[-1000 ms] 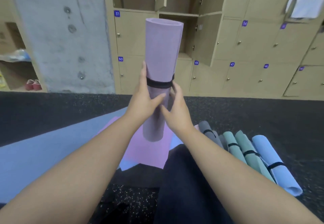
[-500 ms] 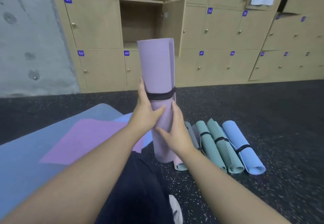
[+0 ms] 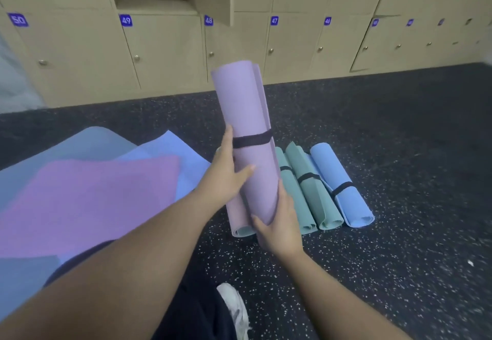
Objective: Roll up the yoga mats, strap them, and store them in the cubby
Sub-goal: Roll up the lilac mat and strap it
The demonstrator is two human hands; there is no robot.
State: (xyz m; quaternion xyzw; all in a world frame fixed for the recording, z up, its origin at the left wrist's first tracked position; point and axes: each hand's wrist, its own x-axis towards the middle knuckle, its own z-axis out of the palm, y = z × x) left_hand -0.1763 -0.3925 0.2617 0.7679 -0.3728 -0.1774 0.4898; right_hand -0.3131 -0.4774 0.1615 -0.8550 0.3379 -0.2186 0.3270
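Since a second ago I've lowered the rolled purple mat (image 3: 243,137); its long axis now tips toward 11 o'clock. My left hand (image 3: 226,177) grips its middle below the black strap (image 3: 252,141); my right hand (image 3: 279,226) clasps the bottom end. Locker labels (image 3: 126,20) read 50, 49, 48, 47, 46.
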